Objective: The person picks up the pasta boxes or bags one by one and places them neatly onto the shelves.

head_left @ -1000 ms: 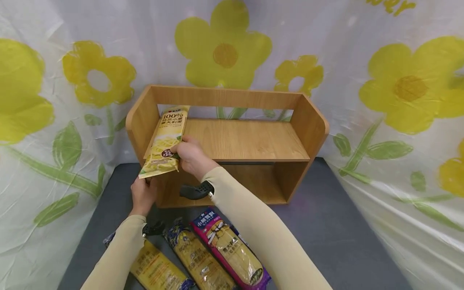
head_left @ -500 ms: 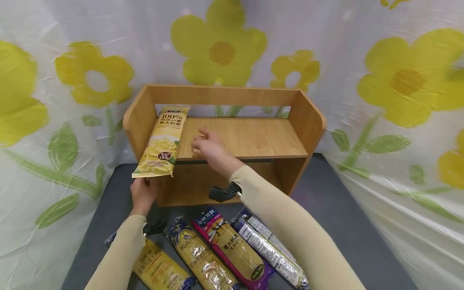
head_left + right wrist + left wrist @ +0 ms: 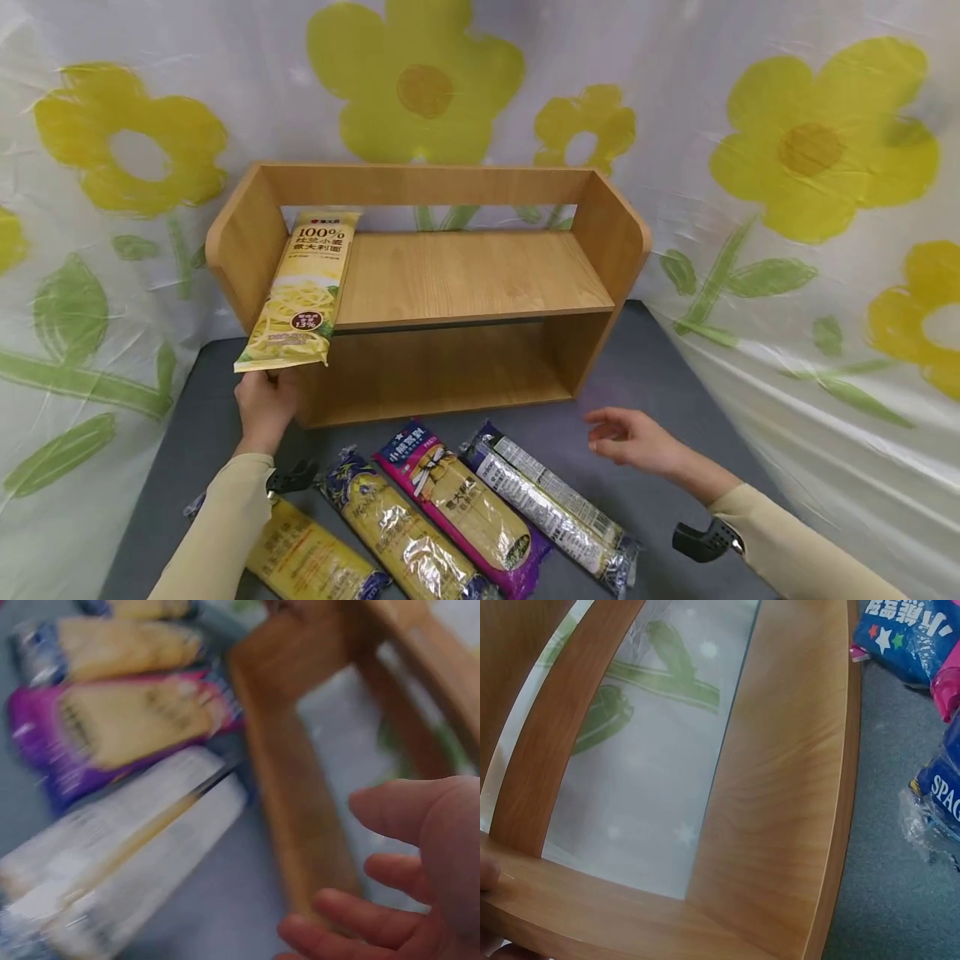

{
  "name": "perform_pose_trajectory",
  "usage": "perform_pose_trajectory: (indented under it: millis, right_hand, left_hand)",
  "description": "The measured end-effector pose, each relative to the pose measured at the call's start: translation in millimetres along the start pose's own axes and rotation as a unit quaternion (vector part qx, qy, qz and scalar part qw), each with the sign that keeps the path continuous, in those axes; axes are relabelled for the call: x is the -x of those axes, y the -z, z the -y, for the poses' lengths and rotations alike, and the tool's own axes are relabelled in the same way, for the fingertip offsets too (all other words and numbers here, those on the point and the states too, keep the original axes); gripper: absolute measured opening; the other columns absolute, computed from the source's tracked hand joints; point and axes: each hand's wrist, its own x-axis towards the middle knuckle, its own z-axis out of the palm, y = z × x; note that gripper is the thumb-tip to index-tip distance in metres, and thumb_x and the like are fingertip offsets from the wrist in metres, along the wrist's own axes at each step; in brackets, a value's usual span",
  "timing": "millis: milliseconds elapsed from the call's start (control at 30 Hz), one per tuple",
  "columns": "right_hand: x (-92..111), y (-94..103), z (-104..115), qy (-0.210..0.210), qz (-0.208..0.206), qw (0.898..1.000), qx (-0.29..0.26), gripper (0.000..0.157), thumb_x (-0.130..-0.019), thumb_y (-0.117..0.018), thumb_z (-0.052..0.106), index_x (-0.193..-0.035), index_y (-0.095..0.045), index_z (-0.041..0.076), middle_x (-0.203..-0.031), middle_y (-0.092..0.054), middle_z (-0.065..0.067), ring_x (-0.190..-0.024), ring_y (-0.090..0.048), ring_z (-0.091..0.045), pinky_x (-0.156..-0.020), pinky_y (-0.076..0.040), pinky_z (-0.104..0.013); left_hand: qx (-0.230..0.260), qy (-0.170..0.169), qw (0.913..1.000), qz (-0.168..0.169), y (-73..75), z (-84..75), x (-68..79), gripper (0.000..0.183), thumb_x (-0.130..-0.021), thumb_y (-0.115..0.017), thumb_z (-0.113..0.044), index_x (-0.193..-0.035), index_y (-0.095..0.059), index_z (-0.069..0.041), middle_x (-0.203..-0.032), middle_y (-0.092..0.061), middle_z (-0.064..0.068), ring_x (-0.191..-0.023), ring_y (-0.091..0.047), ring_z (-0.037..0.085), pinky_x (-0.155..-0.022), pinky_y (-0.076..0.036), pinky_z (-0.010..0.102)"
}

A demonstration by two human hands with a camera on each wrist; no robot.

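A yellow pasta packet lies on the upper board at the left end of the wooden shelf, its lower end sticking out past the front edge. Just beneath that end, my left hand grips the shelf's left side panel; most of its fingers are hidden. In the left wrist view, fingertips show on both sides of the panel edge. My right hand hovers above the table right of the packets, holding nothing. Its fingers are spread and slightly bent in the right wrist view.
Several pasta packets lie side by side on the dark table before the shelf: a yellow one, a blue-and-yellow one, a purple-and-pink one and a white-labelled one. A flower-patterned curtain hangs behind.
My right hand has let go of the yellow packet and moved right and down, away from the shelf. The packet stays on the upper board. My left hand stays at the shelf's left side.
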Motion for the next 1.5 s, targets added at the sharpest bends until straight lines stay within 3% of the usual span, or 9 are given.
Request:
perform_pose_trajectory:
  millis: [233, 533, 633, 867, 1067, 1167, 1267, 1433, 1500]
  right_hand:
    - [26, -43.0, -64, -0.041, 0.03, 0.999, 0.003, 0.055, -0.092, -0.071, 0.012, -0.134, -0.051, -0.017, -0.115, -0.066, -0.034, -0.101, -0.069, -0.042, -0.076, -0.058, -0.041]
    - [25, -76.1, -80, -0.057, 0.008, 0.988, 0.14, 0.071, -0.075, -0.085, 0.016, -0.137, -0.057, -0.002, -0.111, -0.068, -0.013, -0.097, -0.063, -0.027, -0.077, -0.051, -0.043]
    - [24, -77.3, -79, -0.044, 0.018, 0.992, 0.121, 0.064, -0.073, -0.084, 0.012, -0.13, -0.06, -0.005, -0.111, -0.07, -0.013, -0.1, -0.065, -0.029, -0.083, -0.052, -0.042]
    - [29, -80.5, -78, -0.004, 0.034, 0.996, 0.081, 0.044, -0.074, -0.08, 0.007, -0.114, -0.062, 0.001, -0.092, -0.065, 0.001, -0.082, -0.056, -0.002, -0.073, -0.048, -0.027]
    - [36, -74.7, -76, 0.034, 0.054, 0.998, 0.002, 0.048, -0.082, -0.074, 0.003, -0.124, -0.055, -0.01, -0.108, -0.069, -0.017, -0.092, -0.057, 0.005, -0.076, -0.051, -0.023]
    - [42, -64.6, -67, 0.046, 0.08, 0.992, -0.092, 0.051, -0.088, -0.07, 0.0, -0.131, -0.048, -0.018, -0.112, -0.067, -0.023, -0.09, -0.06, 0.005, -0.073, -0.054, -0.023]
    - [46, -47.6, -44, 0.073, 0.104, 0.981, -0.149, 0.05, -0.092, -0.066, -0.002, -0.133, -0.044, -0.02, -0.112, -0.068, -0.011, -0.087, -0.062, 0.003, -0.071, -0.054, -0.023]
    - [42, -12.3, 22, 0.12, 0.142, 0.959, -0.213, 0.049, -0.096, -0.059, -0.005, -0.136, -0.036, -0.021, -0.111, -0.072, 0.0, -0.09, -0.07, -0.006, -0.075, -0.058, -0.024]
    - [37, -1.8, 53, 0.105, 0.145, 0.954, -0.24, 0.049, -0.098, -0.058, -0.003, -0.138, -0.034, -0.018, -0.11, -0.072, -0.001, -0.091, -0.072, -0.01, -0.076, -0.059, -0.026]
  left_hand:
    - [-0.013, 0.01, 0.9999, 0.002, 4.5, 2.4, -0.5, 0.039, -0.1, -0.046, -0.009, -0.136, -0.058, 0.001, -0.108, -0.065, 0.028, -0.088, -0.053, 0.036, -0.077, -0.042, 0.046]
    - [-0.028, -0.023, 0.9992, -0.015, -1.4, 0.5, -1.6, 0.027, -0.098, -0.049, -0.006, -0.12, -0.063, 0.003, -0.079, -0.056, 0.019, -0.068, -0.047, 0.028, -0.064, -0.036, 0.033]
    - [-0.025, -0.017, 0.9995, -0.011, -1.8, -0.3, -0.9, 0.031, -0.099, -0.049, -0.007, -0.126, -0.062, 0.003, -0.087, -0.061, 0.022, -0.074, -0.049, 0.031, -0.068, -0.039, 0.038]
    - [-0.021, -0.004, 0.9998, 0.001, -0.7, -0.7, 0.6, 0.037, -0.1, -0.046, -0.007, -0.134, -0.059, 0.002, -0.097, -0.064, 0.027, -0.08, -0.052, 0.035, -0.072, -0.04, 0.043]
    - [-0.012, -0.008, 0.9999, -0.004, -0.7, 1.1, -0.1, 0.038, -0.1, -0.045, -0.008, -0.135, -0.058, 0.002, -0.101, -0.064, 0.029, -0.084, -0.053, 0.039, -0.076, -0.042, 0.05]
    - [-0.01, -0.005, 0.9999, -0.001, -0.6, 2.2, -0.1, 0.038, -0.101, -0.045, -0.008, -0.135, -0.057, 0.003, -0.109, -0.064, 0.031, -0.089, -0.053, 0.041, -0.081, -0.043, 0.054]
    - [-0.012, 0.0, 0.9999, 0.0, -0.1, 3.3, 0.5, 0.038, -0.101, -0.045, -0.009, -0.136, -0.057, 0.003, -0.111, -0.064, 0.032, -0.091, -0.053, 0.042, -0.083, -0.043, 0.056]
    - [-0.015, -0.006, 0.9998, -0.007, 0.0, 2.4, 0.8, 0.034, -0.102, -0.046, -0.009, -0.131, -0.058, 0.004, -0.104, -0.063, 0.032, -0.089, -0.054, 0.041, -0.08, -0.043, 0.055]
    - [-0.017, -0.016, 0.9997, -0.011, -1.2, 1.6, 0.5, 0.031, -0.101, -0.047, -0.008, -0.127, -0.06, 0.004, -0.095, -0.061, 0.029, -0.084, -0.053, 0.04, -0.076, -0.041, 0.052]
